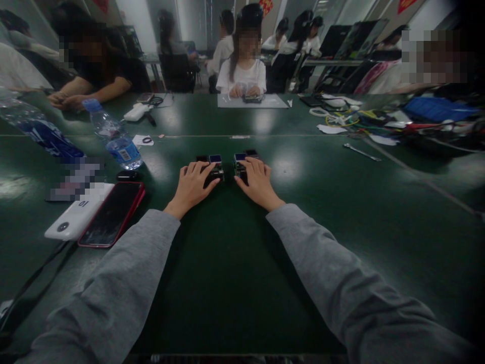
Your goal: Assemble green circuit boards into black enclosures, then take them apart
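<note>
Two small black devices with bluish screens lie side by side on the dark green table [235, 263], straight ahead of me. My left hand [191, 184] rests over the left device [214, 168], fingers curled around its near end and thumb along its side. My right hand [256, 183] covers the right device [240, 163] in the same way, fingers bent over it. The lower halves of both devices are hidden under my fingers. Grey sleeves cover both my forearms.
At left lie a red-cased phone [113, 213], a white power bank [78, 218] and two water bottles [113, 135]. A metal tool [361, 152] and a heap of cables and parts [397, 121] sit at right. Other people sit along the table's far side.
</note>
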### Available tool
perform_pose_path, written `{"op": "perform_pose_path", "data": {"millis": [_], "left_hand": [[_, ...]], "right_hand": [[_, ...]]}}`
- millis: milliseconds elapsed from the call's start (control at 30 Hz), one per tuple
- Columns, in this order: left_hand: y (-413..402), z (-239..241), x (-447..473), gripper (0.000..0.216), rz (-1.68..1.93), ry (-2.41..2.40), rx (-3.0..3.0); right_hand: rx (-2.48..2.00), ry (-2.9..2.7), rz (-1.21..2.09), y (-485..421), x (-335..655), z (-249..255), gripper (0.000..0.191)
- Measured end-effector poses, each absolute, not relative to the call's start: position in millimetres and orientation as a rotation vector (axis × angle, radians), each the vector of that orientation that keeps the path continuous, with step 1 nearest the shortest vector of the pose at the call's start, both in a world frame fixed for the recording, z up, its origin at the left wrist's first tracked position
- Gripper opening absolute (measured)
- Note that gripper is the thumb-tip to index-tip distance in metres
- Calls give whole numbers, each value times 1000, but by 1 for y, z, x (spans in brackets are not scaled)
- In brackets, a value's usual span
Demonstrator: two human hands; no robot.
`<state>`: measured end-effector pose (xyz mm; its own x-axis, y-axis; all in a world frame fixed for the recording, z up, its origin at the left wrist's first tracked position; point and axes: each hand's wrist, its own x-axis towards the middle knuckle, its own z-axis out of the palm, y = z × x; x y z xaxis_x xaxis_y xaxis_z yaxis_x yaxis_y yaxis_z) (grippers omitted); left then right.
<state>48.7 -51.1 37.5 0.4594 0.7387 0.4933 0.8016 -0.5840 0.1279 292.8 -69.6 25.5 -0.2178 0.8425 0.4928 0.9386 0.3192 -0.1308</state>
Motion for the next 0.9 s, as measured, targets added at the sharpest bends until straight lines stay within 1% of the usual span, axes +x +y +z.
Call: {"op": "perform_pose_path", "data": {"millis": [167, 367, 667, 900], "left_hand": [[-52, 38, 49, 55, -739, -1371, -2563], [-53, 39, 50, 56, -719, -1403, -2551], [-51, 38, 50, 56, -733, -1405, -2567], [-52, 39, 49, 56, -718, -1416, -2578]], "right_hand": [[-1566, -2106, -290, -70, 292, 26, 48], [-1540, -2087, -310, -69, 293, 22, 54], [-1539, -2072, -270, -67, 294, 22, 50], [-1544, -2085, -291, -67, 294, 22, 51]]}}
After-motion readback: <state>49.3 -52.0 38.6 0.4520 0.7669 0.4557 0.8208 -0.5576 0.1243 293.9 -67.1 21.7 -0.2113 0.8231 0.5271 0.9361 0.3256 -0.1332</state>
